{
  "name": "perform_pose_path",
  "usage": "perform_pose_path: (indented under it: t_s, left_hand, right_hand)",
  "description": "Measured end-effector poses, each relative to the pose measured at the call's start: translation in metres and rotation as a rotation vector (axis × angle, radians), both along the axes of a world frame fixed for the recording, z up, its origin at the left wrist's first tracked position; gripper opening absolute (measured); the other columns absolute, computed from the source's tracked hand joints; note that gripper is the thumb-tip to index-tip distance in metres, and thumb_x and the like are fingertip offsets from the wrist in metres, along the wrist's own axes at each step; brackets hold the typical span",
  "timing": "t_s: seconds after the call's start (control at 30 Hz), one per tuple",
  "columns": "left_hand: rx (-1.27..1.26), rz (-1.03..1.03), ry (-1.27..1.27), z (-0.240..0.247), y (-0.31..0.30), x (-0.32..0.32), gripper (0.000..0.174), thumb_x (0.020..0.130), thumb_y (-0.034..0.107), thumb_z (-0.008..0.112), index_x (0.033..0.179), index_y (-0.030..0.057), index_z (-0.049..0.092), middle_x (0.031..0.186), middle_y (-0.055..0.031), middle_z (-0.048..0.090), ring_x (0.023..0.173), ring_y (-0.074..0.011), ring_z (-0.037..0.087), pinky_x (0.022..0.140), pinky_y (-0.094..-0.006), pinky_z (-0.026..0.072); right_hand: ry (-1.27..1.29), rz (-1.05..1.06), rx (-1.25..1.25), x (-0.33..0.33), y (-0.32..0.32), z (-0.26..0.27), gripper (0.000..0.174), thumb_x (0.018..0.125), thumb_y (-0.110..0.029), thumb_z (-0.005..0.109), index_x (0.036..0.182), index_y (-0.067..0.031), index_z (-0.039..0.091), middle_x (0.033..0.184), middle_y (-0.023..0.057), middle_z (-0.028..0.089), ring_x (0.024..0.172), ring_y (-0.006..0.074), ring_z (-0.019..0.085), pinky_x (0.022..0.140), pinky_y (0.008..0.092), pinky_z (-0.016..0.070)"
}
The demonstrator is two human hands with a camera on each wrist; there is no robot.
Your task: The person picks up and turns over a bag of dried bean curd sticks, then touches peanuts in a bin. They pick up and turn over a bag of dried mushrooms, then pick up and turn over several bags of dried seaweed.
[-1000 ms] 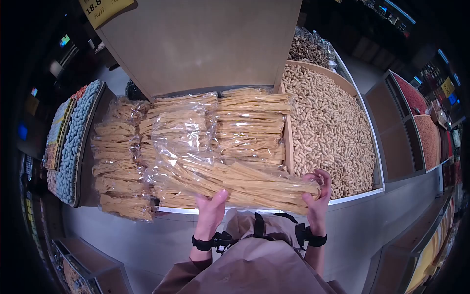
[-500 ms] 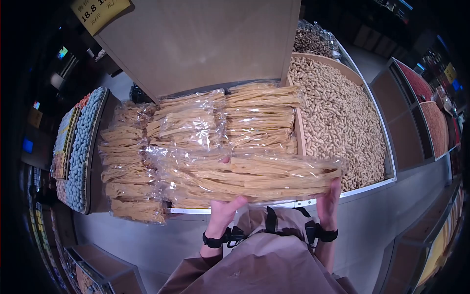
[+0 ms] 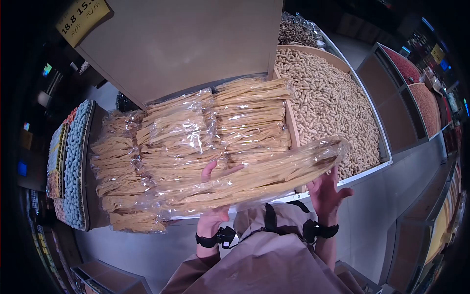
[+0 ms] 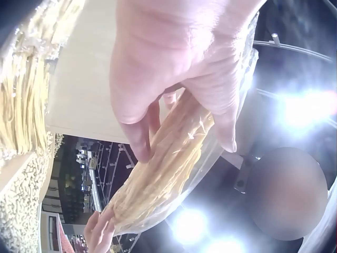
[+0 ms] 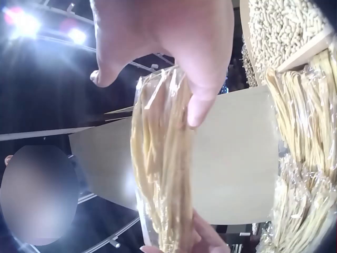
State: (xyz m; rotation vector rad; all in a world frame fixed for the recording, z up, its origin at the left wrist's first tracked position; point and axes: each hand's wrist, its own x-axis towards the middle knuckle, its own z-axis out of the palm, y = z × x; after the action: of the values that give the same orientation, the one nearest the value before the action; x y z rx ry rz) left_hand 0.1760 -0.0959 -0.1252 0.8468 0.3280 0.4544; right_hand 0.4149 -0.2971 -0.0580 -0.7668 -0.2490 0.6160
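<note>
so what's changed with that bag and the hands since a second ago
The held bag has tilted: in the head view its right end rose and its left end dropped. The right hand let go with its thumb, now spread clear, fingers still touching. The left hand still holds it; the other bags and peanuts stayed put.

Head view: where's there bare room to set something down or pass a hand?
Bare floor shows at right, between the white rim and the striped display, and at left, between the stacked packets and the low case. Inside the rim it is crowded: stacked packets and peanuts lie throughout, with the held packet across the front.
</note>
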Motion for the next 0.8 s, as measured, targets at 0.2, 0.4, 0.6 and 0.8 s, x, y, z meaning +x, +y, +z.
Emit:
perform_pose_path:
  t_s: [0.2, 0.4, 0.6, 0.8]
  left_hand:
    - [-0.174, 0.197, 0.089, 0.019, 0.004, 0.002, 0.086, 0.076, 0.03, 0.079, 0.144, 0.0085, 0.03, 0.129, -0.0118, 0.051, 0.114, -0.0221, 0.051, 0.094, -0.0379, 0.0445]
    - [-0.026, 0.086, -0.051, 0.05, 0.005, 0.037, 0.047, 0.088, 0.019, 0.067, 0.128, 0.0105, 0.045, 0.104, -0.005, 0.063, 0.097, -0.0191, 0.059, 0.089, -0.0376, 0.0479]
    - [-0.043, -0.002, -0.133, 0.036, 0.005, 0.032, 0.047, 0.081, 0.007, 0.071, 0.12, 0.0051, 0.043, 0.112, -0.0089, 0.055, 0.106, -0.0199, 0.056, 0.101, -0.0408, 0.0415]
    - [-0.031, 0.16, 0.054, 0.065, -0.003, 0.04, 0.061, 0.081, -0.002, 0.069, 0.134, 0.0041, 0.04, 0.115, -0.0072, 0.056, 0.097, -0.0152, 0.058, 0.09, -0.0323, 0.0474]
  right_hand:
    - [0.064, 0.089, -0.034, -0.007, 0.012, 0.012, 0.116, 0.064, -0.079, 0.06, 0.15, -0.0199, 0.009, 0.153, 0.0175, 0.021, 0.136, 0.0348, 0.031, 0.107, 0.052, 0.034]
    - [0.018, -0.016, -0.027, -0.012, 0.02, 0.02, 0.081, 0.087, -0.033, 0.06, 0.15, -0.0198, 0.011, 0.15, 0.0181, 0.03, 0.136, 0.03, 0.032, 0.112, 0.0439, 0.0277]
    - [-0.036, -0.179, 0.053, -0.021, 0.019, 0.029, 0.087, 0.081, -0.02, 0.062, 0.151, -0.0186, 0.01, 0.15, 0.0154, 0.031, 0.136, 0.03, 0.033, 0.112, 0.0446, 0.028]
    - [0.055, -0.067, 0.013, -0.027, -0.01, -0.011, 0.072, 0.086, -0.016, 0.06, 0.146, -0.0083, 0.023, 0.147, 0.0112, 0.036, 0.134, 0.024, 0.037, 0.108, 0.0438, 0.0339]
